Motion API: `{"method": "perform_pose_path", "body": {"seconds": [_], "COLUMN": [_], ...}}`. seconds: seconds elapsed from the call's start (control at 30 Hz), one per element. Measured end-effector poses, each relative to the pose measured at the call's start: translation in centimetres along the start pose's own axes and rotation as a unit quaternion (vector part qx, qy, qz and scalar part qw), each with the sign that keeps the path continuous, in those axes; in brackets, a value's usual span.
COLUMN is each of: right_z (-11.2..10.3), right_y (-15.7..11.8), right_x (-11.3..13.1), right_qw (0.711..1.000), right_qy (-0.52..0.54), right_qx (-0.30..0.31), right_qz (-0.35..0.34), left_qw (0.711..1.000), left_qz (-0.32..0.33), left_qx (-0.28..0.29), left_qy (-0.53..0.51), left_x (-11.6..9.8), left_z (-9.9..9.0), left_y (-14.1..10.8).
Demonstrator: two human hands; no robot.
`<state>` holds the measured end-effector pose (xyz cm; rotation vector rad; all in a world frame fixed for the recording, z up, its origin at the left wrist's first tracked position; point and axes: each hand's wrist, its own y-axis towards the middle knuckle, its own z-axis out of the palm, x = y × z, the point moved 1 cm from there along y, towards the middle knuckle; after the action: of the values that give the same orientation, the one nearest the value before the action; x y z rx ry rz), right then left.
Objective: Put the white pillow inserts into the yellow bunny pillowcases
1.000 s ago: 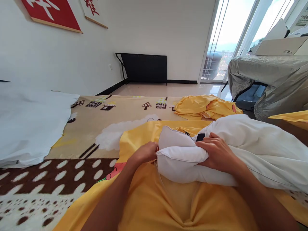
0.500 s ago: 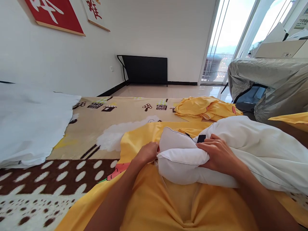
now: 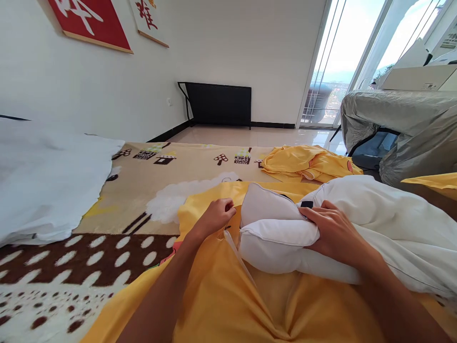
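A bulky white quilt (image 3: 385,209) stretches in from the right, its folded end lying over a yellow fabric cover (image 3: 221,286) spread before me. My right hand (image 3: 333,231) grips this folded end, thumb on top beside a small black tag (image 3: 307,204). Just left of the quilt's end, my left hand (image 3: 216,216) is closed with fingers curled. It is over the yellow cover, close to a pale edge of its opening; whatever the fingers hold, if anything, is hidden.
Underneath is a patterned beige and brown blanket (image 3: 124,190). A white cloth (image 3: 53,176) lies at left, and a crumpled yellow cloth (image 3: 310,162) near the far edge. Beyond are a black folded frame (image 3: 217,105) and a silver-covered table (image 3: 410,109) with a box (image 3: 414,77).
My left hand has lifted slightly up and left, away from the quilt's end. My right hand keeps its grip on the quilt. The whole view has shifted a little.
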<state>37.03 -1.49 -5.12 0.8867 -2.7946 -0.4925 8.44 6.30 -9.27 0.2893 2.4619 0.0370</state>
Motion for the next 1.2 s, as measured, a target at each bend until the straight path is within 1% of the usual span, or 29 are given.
{"method": "perform_pose_path", "body": {"seconds": [0.17, 0.33, 0.5, 0.6, 0.73, 0.8, 0.9, 0.97, 1.07, 1.13, 1.2], "right_z": [-0.2, 0.4, 0.2, 0.1, 0.6, 0.9, 1.2, 1.3, 1.1, 1.0, 0.9], "right_y": [-0.2, -0.2, -0.7, -0.9, -1.1, -1.2, -1.0, -0.7, -0.1, 0.1, 0.3], "right_x": [0.0, 0.7, 1.2, 1.8, 3.3, 4.0, 4.5, 4.3, 3.8, 3.5, 3.2], "right_qw": [0.999, 0.999, 0.999, 0.998, 0.995, 0.993, 0.992, 0.993, 0.995, 0.996, 0.997], "right_qy": [-0.041, -0.026, 0.008, 0.009, -0.025, -0.045, -0.057, -0.056, -0.049, -0.042, -0.034], "right_qx": [-0.023, -0.001, -0.009, -0.005, -0.023, -0.032, -0.026, -0.01, 0.019, 0.032, 0.037], "right_qz": [0.016, -0.019, -0.052, -0.067, -0.093, -0.107, -0.108, -0.099, -0.081, -0.069, -0.058], "left_qw": [0.998, 0.992, 0.986, 0.983, 0.978, 0.977, 0.977, 0.98, 0.987, 0.99, 0.989], "left_qz": [-0.01, -0.016, -0.024, -0.024, -0.015, -0.01, 0.006, 0.019, 0.034, 0.039, 0.036], "left_qx": [-0.023, -0.061, -0.094, -0.115, -0.149, -0.168, -0.189, -0.184, -0.158, -0.127, -0.079], "left_qy": [-0.058, -0.107, -0.135, -0.141, -0.143, -0.134, -0.098, -0.067, -0.009, 0.048, 0.118], "left_x": [-0.8, -1.2, -1.8, -2.3, -3.3, -4.0, -5.6, -6.8, -8.8, -10.1, -11.4], "left_z": [-0.7, -1.0, -1.5, -1.9, -2.3, -2.6, -3.1, -3.6, -4.0, -4.0, -4.0], "left_y": [-0.5, -0.7, -1.2, -1.5, -2.1, -2.6, -3.8, -4.7, -5.7, -6.1, -6.3]}}
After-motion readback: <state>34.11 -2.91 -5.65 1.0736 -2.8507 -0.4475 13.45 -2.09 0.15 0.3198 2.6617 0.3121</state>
